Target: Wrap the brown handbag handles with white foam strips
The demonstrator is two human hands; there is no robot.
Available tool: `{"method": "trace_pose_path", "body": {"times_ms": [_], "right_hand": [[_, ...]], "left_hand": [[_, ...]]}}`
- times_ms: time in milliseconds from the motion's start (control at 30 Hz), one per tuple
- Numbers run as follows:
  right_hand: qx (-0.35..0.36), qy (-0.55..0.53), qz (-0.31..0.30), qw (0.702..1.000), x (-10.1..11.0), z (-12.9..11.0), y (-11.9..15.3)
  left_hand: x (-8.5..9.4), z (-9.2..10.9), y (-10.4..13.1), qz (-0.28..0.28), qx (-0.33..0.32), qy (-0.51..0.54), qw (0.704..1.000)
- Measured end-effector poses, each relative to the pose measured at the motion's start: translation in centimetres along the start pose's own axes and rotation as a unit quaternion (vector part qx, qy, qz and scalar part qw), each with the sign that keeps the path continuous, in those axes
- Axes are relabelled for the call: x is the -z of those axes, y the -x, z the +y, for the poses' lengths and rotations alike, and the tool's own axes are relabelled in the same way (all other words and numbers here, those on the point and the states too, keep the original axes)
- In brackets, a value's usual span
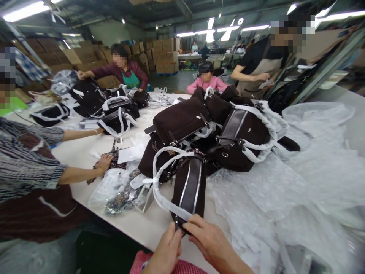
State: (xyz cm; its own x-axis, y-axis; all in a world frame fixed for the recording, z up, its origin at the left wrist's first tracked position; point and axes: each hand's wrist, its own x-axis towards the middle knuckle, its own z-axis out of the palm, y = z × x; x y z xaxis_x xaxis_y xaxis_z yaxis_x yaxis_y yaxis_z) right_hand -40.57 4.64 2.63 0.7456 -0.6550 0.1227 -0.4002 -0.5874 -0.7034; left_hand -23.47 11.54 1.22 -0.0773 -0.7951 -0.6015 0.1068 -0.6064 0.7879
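A dark brown handbag (202,179) lies lengthwise at the table's near edge, a grey-black band and two silver zips running along it. Its handles (158,190) are wrapped in white padding. My left hand (169,245) pinches a small dark strap tab (176,223) at the bag's near end. Beside it, my right hand (207,238) is closed on the same end of the handbag, thumb underneath and fingers on top. Behind this bag, more brown handbags (182,118) are heaped, their padded handles (264,150) looping out to the right.
Clear plastic sheets (265,201) cover the table's right side. Bagged chains (122,199) lie left of the handbag. A co-worker's hand (105,163) rests on chains at the left. Further people stand around the table (128,224), and cartons (165,57) are stacked behind.
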Motion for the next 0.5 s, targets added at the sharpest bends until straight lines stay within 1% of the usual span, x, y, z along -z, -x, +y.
{"method": "trace_pose_path", "body": {"times_ms": [67,100,133,233,300,367,433,467,500], "right_hand": [[0.060,0.091,0.049,0.993,-1.8,0.9,-0.1],[0.084,0.121,0.062,0.987,-2.3,1.3,-0.4],[0.101,0.141,0.062,0.983,-2.6,1.5,-0.8],[0.125,0.174,0.035,0.976,-2.1,1.4,-2.0],[0.126,0.181,0.025,0.975,-1.6,1.0,-2.6],[0.116,0.178,0.022,0.977,-1.5,0.6,-3.0],[0.107,0.169,0.020,0.980,-1.7,0.5,-3.1],[0.104,0.167,0.019,0.980,-1.8,0.6,-3.1],[0.102,0.169,0.019,0.980,-2.0,0.7,-3.1]], "left_hand": [[0.5,0.5,-0.1,0.000,-0.019,-0.031,0.999],[0.8,0.8,-0.1,0.004,-0.028,-0.052,0.998],[1.1,1.1,0.0,0.006,-0.039,-0.080,0.996],[1.7,2.0,0.3,0.014,-0.065,-0.179,0.982],[1.8,2.5,0.4,0.015,-0.059,-0.194,0.979],[1.7,2.5,0.4,0.009,-0.014,-0.145,0.989],[1.5,2.1,0.2,0.004,0.066,-0.040,0.997],[1.5,1.7,0.0,0.007,0.097,0.022,0.995],[1.5,1.2,-0.1,0.016,0.112,0.079,0.990]]}}
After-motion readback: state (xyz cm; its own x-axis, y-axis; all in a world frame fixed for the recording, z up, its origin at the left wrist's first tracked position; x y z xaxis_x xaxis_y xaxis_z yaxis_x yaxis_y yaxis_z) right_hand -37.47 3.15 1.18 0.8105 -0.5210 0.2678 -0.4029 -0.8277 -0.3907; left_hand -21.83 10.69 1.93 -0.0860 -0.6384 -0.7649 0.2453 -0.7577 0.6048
